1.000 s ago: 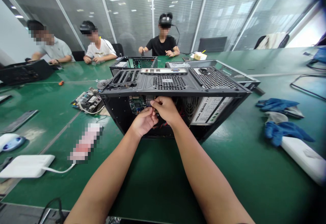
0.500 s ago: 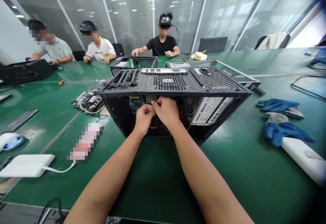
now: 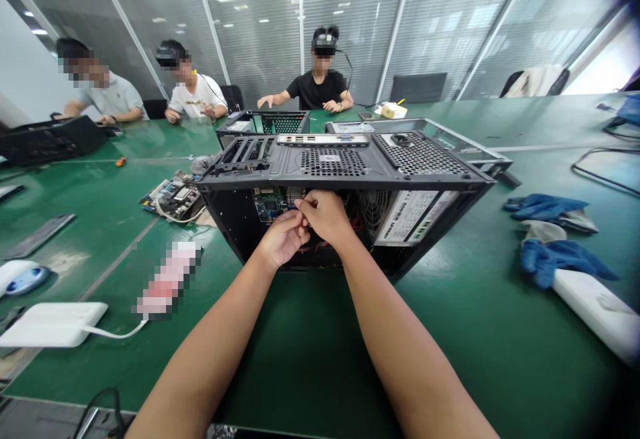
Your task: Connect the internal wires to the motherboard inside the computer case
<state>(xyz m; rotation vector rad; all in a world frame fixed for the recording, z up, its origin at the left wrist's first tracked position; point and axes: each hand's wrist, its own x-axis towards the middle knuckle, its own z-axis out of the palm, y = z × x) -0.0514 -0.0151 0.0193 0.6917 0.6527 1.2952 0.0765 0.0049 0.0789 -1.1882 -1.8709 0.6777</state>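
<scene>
A black computer case (image 3: 320, 176) lies in front of me with its side open towards me. Inside it are a green motherboard (image 3: 270, 206), a power supply (image 3: 413, 219) with a white label and fan grille, and several thin coloured wires (image 3: 320, 244). My left hand (image 3: 286, 238) is at the opening, palm turned up, thumb and fingers pinched together. Right beside it, my right hand (image 3: 327, 218) reaches in with its fingers curled, and the fingertips of both hands meet. Whatever they hold is too small or hidden to make out.
Left of the case lie a loose circuit board (image 3: 180, 196) with a cable and a white power bank (image 3: 55, 324). Blue gloves (image 3: 550, 209) and a white box (image 3: 597, 309) are on the right. Behind stands another open case (image 3: 270, 121); several people sit across the green table (image 3: 310, 359).
My left hand has rolled palm-up and shifted slightly down and left, its fingers more visible. My right hand has barely moved. The case stays in place.
</scene>
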